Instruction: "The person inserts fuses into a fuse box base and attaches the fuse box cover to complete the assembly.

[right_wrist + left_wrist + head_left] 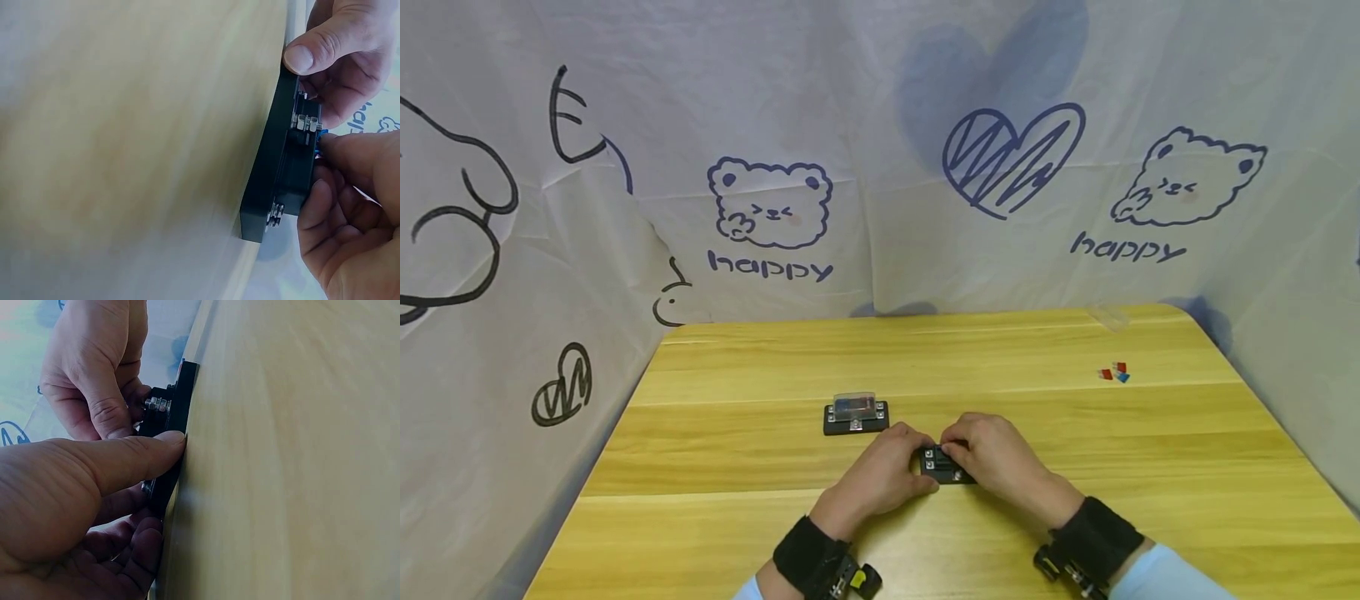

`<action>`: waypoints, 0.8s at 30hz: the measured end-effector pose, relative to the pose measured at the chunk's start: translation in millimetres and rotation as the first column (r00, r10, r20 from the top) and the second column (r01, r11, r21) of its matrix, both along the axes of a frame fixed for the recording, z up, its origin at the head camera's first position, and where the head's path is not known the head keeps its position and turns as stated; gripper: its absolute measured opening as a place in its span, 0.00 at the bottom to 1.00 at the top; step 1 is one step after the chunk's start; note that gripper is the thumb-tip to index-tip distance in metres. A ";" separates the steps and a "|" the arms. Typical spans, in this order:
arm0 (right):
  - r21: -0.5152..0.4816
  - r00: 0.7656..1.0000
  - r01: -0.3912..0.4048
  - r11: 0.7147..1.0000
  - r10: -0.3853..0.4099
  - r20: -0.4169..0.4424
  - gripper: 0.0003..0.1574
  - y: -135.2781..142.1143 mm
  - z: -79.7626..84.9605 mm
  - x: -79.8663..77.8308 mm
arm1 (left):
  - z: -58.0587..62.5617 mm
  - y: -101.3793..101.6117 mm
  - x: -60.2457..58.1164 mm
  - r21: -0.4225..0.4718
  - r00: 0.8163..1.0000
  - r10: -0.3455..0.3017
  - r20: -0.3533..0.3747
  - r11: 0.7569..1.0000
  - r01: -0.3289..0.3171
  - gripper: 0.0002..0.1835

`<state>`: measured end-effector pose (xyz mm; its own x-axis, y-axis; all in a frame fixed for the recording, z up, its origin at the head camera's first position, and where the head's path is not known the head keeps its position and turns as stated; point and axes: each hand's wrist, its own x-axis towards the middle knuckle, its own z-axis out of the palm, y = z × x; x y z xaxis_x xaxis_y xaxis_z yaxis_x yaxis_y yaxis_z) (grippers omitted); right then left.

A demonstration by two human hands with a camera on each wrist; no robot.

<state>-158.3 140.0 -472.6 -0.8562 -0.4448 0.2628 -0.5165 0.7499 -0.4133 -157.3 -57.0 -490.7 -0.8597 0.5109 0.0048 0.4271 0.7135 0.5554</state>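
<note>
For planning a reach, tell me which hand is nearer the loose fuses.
Right. The right hand is left of the loose fuses, on their near side; the left hand is farther left.

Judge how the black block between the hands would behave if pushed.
The black block would probably slide without tipping, being flat and low. It looks stiff, with straight edges. Its metal bolts stick out and might snag.

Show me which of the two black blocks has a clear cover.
The black block standing beyond the left hand: a clear cover sits over its middle. The other block, held by that hand, shows none.
</note>
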 end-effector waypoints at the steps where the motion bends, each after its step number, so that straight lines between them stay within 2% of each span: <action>1: 0.002 1.000 0.003 1.000 -0.003 -0.001 0.03 0.3 0.0 0.2 | -0.1 0.0 0.0 0.002 1.000 0.000 0.000 1.000 0.000 0.27; 13: 0.017 1.000 0.013 1.000 -0.013 0.009 0.02 6.2 1.6 1.0 | 0.6 0.0 0.1 0.000 1.000 0.004 -0.003 1.000 -0.004 0.27; 24: 0.020 0.986 0.159 0.987 -0.160 0.052 0.03 39.9 4.4 -6.5 | 0.0 0.9 0.8 0.005 1.000 0.022 -0.003 1.000 -0.022 0.29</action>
<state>-164.8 179.9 -468.2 -0.9292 -0.3049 0.2090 -0.3671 0.8278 -0.4243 -156.5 -56.0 -490.7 -0.8707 0.4917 0.0097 0.4129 0.7202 0.5576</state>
